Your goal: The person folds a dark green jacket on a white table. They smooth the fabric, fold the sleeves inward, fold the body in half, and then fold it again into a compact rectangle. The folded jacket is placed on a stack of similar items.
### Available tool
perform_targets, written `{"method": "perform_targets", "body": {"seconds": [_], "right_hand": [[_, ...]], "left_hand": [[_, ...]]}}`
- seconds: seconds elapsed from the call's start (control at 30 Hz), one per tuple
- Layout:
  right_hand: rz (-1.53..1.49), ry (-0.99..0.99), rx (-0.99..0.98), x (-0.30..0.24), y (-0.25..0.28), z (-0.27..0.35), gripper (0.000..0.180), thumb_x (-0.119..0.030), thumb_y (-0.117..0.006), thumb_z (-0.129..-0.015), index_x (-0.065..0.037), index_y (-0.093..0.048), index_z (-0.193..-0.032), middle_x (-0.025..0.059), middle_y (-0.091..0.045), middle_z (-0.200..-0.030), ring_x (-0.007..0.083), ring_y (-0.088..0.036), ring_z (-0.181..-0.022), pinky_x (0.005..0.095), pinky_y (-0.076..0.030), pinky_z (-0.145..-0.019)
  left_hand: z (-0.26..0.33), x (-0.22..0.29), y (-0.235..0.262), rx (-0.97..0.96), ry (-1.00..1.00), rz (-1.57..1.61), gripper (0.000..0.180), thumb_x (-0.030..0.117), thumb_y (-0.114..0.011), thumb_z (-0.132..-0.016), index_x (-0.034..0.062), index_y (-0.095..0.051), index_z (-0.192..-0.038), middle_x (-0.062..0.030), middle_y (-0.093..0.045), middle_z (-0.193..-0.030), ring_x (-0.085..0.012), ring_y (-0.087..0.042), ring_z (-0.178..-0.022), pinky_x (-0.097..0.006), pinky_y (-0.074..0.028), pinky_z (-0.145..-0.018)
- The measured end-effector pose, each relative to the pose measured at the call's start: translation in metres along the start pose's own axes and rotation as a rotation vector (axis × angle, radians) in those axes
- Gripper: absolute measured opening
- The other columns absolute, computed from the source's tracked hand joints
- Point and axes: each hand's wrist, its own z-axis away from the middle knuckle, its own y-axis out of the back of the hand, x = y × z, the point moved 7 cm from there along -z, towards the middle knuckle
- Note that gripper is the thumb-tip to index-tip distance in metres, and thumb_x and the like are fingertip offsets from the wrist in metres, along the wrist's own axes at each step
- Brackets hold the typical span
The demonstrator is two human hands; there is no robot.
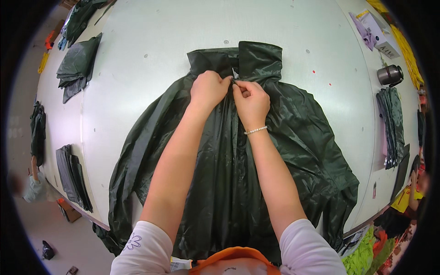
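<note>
Our left hand (208,88) and right hand (250,101) pinched the front opening just below the collar (238,62) of the dark green raincoat (302,137), spread flat on the worktop (151,41). It looked thin, limp, slippery; seams seemed the surest grip.

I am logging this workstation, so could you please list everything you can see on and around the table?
Raincoat: one, dark green, spread flat mid-table, collar at the far side.
Table: one, pale grey, under everything.
Folded garments: one loose pile, dark green, far left of the table.
Left stack: one, dark, near left table edge.
Right stack: one, dark green, right side of the table.
Flask: one, dark metallic, far right, lying on its side.
Box: one, white, far right corner.
Bracelet: one, white beads, right wrist.
Left hand: one, pinching the front of the raincoat below the collar.
Right hand: one, pinching the same spot, touching the left.
</note>
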Motion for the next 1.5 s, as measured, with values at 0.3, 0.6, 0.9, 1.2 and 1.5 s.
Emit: {"method": "perform_targets", "body": {"seconds": [0.3,0.6,0.9,1.2,1.5], "right_hand": [[-0.069,-0.044,-0.017,0.002,-0.002,-0.001,0.008,-0.014,-0.069,-0.076,-0.007,-0.068,-0.08,0.004,-0.064,-0.073,0.0201,-0.063,-0.059,0.0312,-0.047,-0.055],[-0.413,0.02,-0.042,0.011,-0.007,-0.001,0.008,-0.003,-0.068,-0.077,0.002,-0.067,-0.083,0.0092,-0.064,-0.073,0.0178,-0.061,-0.058,0.0269,-0.047,-0.056],[-0.376,0.146,-0.108,0.003,-0.006,0.0,0.01,0.003,-0.066,-0.08,0.006,-0.067,-0.089,0.0063,-0.064,-0.08,0.0073,-0.056,-0.064,0.0194,-0.043,-0.056],[-0.377,0.174,-0.059,-0.001,-0.004,0.0,0.01,0.003,-0.067,-0.076,0.004,-0.068,-0.086,0.0109,-0.065,-0.076,0.0154,-0.059,-0.06,0.0247,-0.045,-0.056],[-0.379,0.183,-0.101,-0.002,-0.003,0.002,0.009,0.002,-0.068,-0.077,0.004,-0.068,-0.086,0.0093,-0.065,-0.074,0.0129,-0.057,-0.058,0.0243,-0.044,-0.054]], "left_hand": [[0.0,-0.008,-0.016,-0.274,0.067,0.713,0.033,0.025,-0.057,-0.09,0.006,-0.052,-0.064,-0.002,-0.054,-0.055,-0.0067,-0.049,-0.048,-0.021,-0.038,-0.043],[0.007,-0.002,-0.023,-0.275,-0.032,0.825,0.033,0.027,-0.049,-0.096,0.0066,-0.05,-0.07,-0.0007,-0.053,-0.057,-0.0069,-0.048,-0.047,-0.021,-0.039,-0.044],[0.011,0.001,-0.019,-0.225,-0.055,0.877,0.031,0.026,-0.05,-0.096,0.0058,-0.051,-0.073,-0.0002,-0.052,-0.057,-0.0064,-0.048,-0.048,-0.021,-0.04,-0.045],[0.007,-0.002,-0.021,-0.255,-0.08,0.881,0.032,0.028,-0.049,-0.096,0.0067,-0.051,-0.073,0.0004,-0.052,-0.058,-0.0063,-0.048,-0.048,-0.021,-0.04,-0.045],[0.013,-0.003,-0.022,-0.201,-0.114,0.887,0.032,0.031,-0.049,-0.097,0.0079,-0.052,-0.074,0.0015,-0.052,-0.059,-0.0052,-0.047,-0.049,-0.02,-0.039,-0.045]]}}
